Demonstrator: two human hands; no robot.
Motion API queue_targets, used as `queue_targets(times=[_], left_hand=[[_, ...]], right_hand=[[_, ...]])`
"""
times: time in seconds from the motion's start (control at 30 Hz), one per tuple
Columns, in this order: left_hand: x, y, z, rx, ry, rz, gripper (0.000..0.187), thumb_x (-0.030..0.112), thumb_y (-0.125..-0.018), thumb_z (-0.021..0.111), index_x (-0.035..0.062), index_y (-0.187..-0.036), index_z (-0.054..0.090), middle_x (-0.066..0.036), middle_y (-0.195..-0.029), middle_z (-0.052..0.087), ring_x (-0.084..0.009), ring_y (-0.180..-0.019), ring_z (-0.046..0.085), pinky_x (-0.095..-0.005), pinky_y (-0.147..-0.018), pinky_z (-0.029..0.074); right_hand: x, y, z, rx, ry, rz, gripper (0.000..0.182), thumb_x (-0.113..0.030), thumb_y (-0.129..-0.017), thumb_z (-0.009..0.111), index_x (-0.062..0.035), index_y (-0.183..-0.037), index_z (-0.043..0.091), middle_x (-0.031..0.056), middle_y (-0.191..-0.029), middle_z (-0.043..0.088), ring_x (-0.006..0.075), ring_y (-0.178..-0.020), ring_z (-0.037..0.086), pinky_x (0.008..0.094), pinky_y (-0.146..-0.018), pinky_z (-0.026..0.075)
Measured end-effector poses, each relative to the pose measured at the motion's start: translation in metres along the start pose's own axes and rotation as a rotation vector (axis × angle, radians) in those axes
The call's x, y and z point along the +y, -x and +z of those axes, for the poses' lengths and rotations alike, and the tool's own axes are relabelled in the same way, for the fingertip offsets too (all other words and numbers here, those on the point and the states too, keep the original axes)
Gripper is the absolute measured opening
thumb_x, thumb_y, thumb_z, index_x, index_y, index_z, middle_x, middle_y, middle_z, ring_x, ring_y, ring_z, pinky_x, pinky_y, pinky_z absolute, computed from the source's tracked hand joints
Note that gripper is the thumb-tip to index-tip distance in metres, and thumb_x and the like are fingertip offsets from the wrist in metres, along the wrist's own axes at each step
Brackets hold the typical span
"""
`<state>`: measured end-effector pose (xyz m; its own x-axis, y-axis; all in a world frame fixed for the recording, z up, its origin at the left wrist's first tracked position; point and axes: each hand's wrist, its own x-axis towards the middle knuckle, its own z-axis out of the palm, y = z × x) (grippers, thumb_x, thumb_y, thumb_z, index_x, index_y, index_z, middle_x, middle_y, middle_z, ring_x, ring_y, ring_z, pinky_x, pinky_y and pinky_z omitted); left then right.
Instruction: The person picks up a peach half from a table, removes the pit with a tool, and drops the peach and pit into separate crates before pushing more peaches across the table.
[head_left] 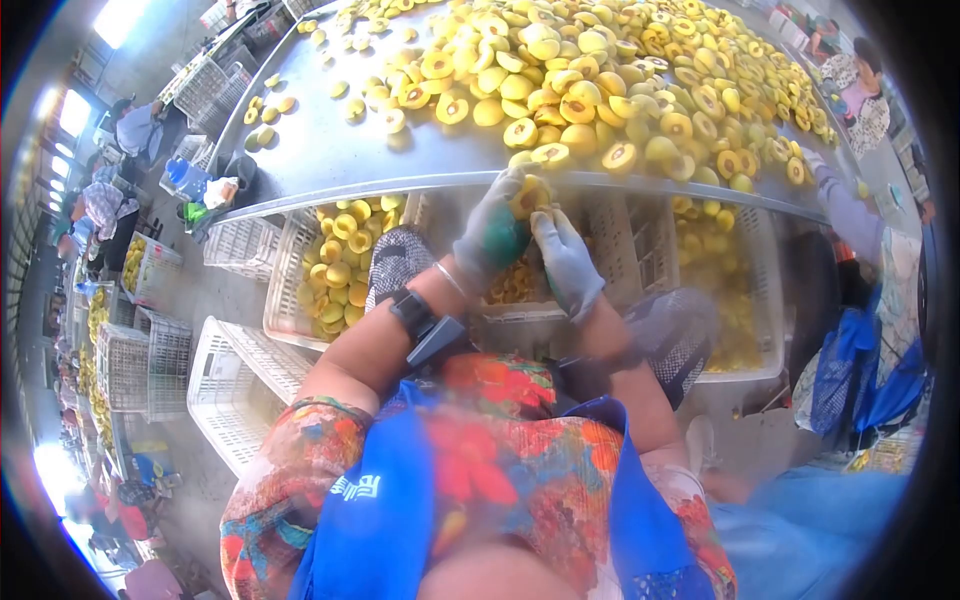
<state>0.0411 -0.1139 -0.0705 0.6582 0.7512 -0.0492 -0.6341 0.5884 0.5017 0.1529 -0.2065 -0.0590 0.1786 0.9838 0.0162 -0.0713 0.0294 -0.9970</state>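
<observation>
1. Blue apron (370, 490) straps lie nearest the camera, over a red-and-orange floral top (480, 450). White characters run down one strap, too distorted to read for certain.
2. Beyond the knees, one metal table (330, 165) spreads across the top, loaded with yellow fruit halves (620, 155), too many to count, several with brown centres.
3. Three fruit-holding crates stand below its near edge: a left crate (285, 280), a centre crate (515, 311) and a right crate (765, 300). Forearms, gloves and two patterned knees partly hide them.
4. One white crate (225, 375) tilts on the floor at left, beside stacked crates (125, 370).
5. At right, one co-worker's sleeve (845, 205) reaches to the table's edge; several other people are farther off at both sides.
6. Two gloved hands meet just in front of the table's rim. The left hand (490, 232), its glove green and pale, closes its fingers on a yellow fruit piece (530, 196). The right hand (566, 262), gloved in grey-blue, has its fingertips against that piece; whether it grips cannot be told.
7. One dark watch (410, 312) circles the left wrist, near a thin bracelet (449, 278).
8. One blue bottle (187, 178) stands left of the table.
</observation>
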Motion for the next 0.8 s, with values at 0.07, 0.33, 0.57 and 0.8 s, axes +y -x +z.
queue_targets(times=[0.07,0.33,0.57,0.8], left_hand=[[-0.004,0.002,0.006,0.043,-0.115,0.070,0.033,0.028,-0.106,0.044,0.0030,-0.125,0.052,-0.018,-0.115,0.062,-0.0293,-0.105,0.060,-0.0428,-0.097,0.050],[-0.008,0.002,0.036,0.202,-0.449,0.220,0.036,0.035,-0.105,0.045,0.0027,-0.114,0.059,-0.012,-0.099,0.063,-0.0235,-0.091,0.062,-0.0391,-0.086,0.054],[0.005,0.001,0.034,0.157,-0.386,0.045,0.046,0.045,-0.103,0.049,0.0008,-0.104,0.063,-0.011,-0.093,0.065,-0.0218,-0.083,0.063,-0.0368,-0.080,0.055],[0.018,0.008,0.046,0.029,-0.584,-0.016,0.060,0.056,-0.100,0.049,-0.0014,-0.093,0.067,-0.011,-0.089,0.067,-0.0205,-0.078,0.064,-0.0331,-0.076,0.054]], right_hand=[[-0.009,0.004,0.003,-0.006,0.025,0.022,0.037,-0.029,-0.107,0.046,-0.0007,-0.127,0.056,0.0042,-0.108,0.059,0.0104,-0.097,0.052,0.0249,-0.085,0.044],[-0.008,0.004,0.000,-0.082,-0.079,0.198,0.039,-0.032,-0.108,0.044,-0.0010,-0.130,0.052,0.0060,-0.111,0.059,0.0123,-0.100,0.053,0.0269,-0.088,0.045],[-0.001,0.009,-0.004,-0.195,-0.145,0.160,0.032,-0.031,-0.108,0.043,-0.0046,-0.122,0.054,0.0001,-0.096,0.056,0.0095,-0.080,0.050,0.0248,-0.072,0.044],[0.021,0.008,-0.004,-0.253,-0.487,0.252,0.036,-0.025,-0.107,0.044,-0.0010,-0.133,0.051,0.0064,-0.119,0.058,0.0140,-0.112,0.052,0.0296,-0.100,0.040]])
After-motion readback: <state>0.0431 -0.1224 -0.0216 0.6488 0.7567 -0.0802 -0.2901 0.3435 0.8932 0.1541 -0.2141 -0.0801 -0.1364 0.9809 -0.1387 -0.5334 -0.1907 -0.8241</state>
